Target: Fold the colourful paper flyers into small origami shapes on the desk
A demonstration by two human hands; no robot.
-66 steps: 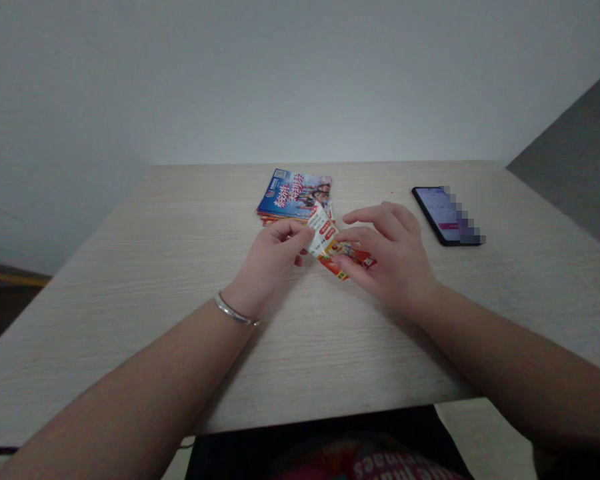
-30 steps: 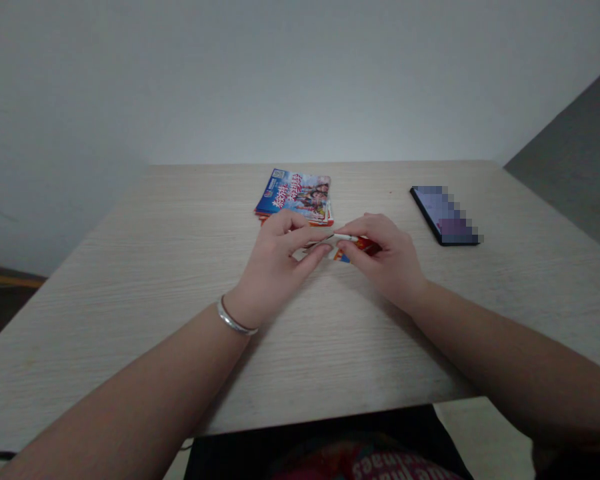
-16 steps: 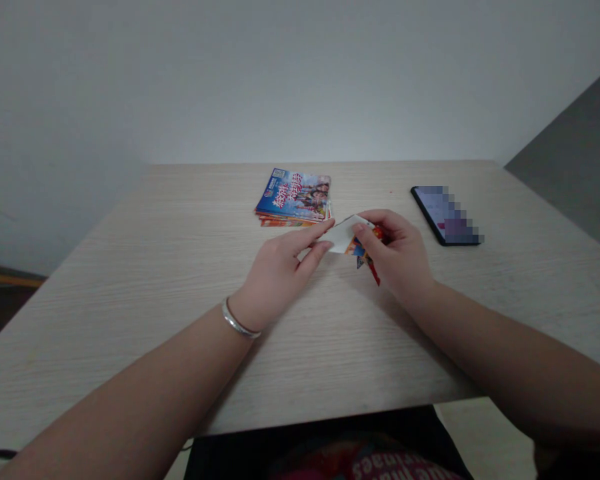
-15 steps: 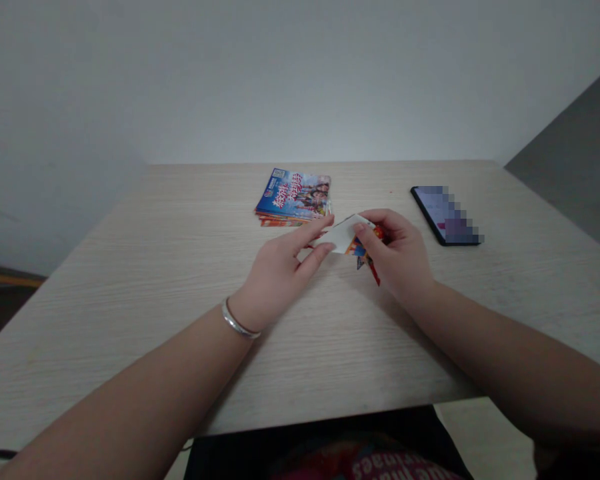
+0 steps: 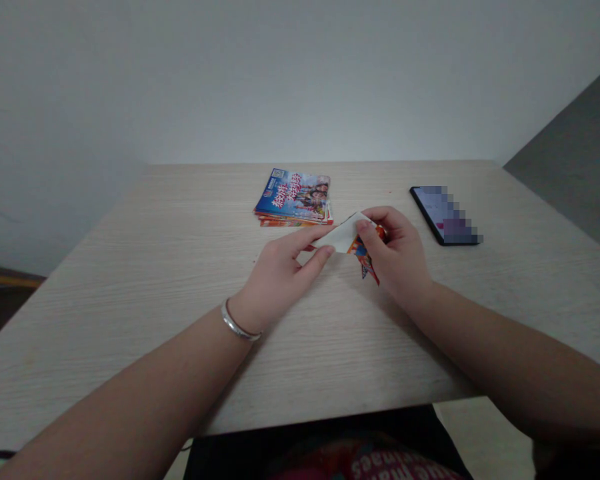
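A small folded paper leaflet (image 5: 344, 235), white on the upper flap and printed red, orange and blue below, is held just above the pale wooden table (image 5: 180, 267). My left hand (image 5: 280, 277), with a silver bangle on the wrist, pinches the leaflet's left corner between thumb and forefinger. My right hand (image 5: 395, 253) grips its right side, thumb pressed on the fold. A stack of colourful leaflets (image 5: 294, 197) with a blue cover on top lies just beyond my hands.
A black phone (image 5: 445, 215) with a lit screen lies flat at the right of the table. A plain white wall stands behind the table's far edge. The near edge runs in front of my lap.
The leaflet, open and printed side up before, has been folded over so its white back shows. My hands have stayed in nearly the same place, shifting their pinch along the fold.
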